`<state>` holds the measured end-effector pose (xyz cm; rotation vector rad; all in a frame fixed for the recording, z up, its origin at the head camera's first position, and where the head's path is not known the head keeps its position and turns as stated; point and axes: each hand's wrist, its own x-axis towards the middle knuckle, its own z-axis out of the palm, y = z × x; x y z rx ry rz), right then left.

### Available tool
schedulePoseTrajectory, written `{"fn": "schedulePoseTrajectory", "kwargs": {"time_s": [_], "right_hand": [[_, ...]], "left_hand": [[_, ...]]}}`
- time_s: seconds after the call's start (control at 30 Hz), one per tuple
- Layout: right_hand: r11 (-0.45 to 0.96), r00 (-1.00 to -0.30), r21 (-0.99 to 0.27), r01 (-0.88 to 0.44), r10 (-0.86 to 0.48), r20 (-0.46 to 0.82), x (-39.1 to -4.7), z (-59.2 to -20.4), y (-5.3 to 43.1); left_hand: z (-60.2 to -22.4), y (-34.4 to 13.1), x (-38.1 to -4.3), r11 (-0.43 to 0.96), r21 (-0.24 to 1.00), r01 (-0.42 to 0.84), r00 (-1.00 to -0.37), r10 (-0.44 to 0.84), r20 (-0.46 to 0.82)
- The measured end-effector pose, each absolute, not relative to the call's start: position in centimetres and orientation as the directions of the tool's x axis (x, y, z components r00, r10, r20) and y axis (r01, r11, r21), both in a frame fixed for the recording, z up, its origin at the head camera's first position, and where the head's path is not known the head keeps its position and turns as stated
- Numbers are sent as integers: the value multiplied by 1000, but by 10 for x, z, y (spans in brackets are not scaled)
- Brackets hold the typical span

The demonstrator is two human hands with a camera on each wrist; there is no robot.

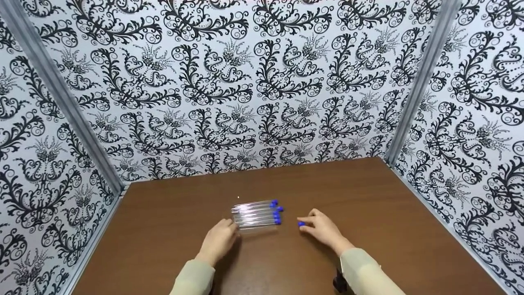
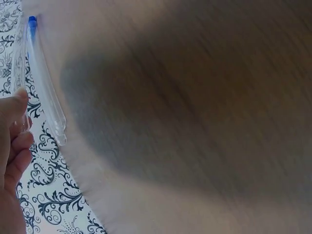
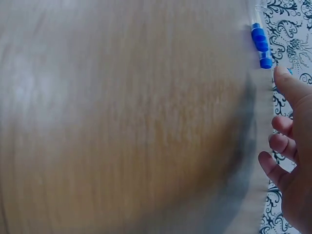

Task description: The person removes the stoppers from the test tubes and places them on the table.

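Several clear test tubes with blue caps lie side by side on the table, caps toward the right. My left hand is at the near left end of the row. In the left wrist view, thumb and fingers pinch a clear test tube by its lower end, beside a blue-capped tube. Right of the row, my right hand pinches a small blue cap between thumb and fingers. From the right wrist, that cap is mostly hidden behind the thumb, close to other blue caps.
The brown wooden table is enclosed at the back and sides by patterned black-and-white panels with grey metal posts. A dark object shows beneath the right sleeve.
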<state>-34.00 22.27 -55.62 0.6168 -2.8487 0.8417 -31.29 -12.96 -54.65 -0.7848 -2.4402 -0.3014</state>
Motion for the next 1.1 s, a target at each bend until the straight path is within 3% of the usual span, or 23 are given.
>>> {"fn": "schedulePoseTrajectory", "kwargs": {"time_s": [0.27,1.1], "right_hand": [[817,-911,-404,-412,-361,200,-339,-563,223],[811,-908,-408,-418,-355,224,-339,-567,223]], "left_hand": [[-548,-128,-310,823,97,560,-764,467,445],[-553,-119,-311,854,119,507,-825,441,353]]}}
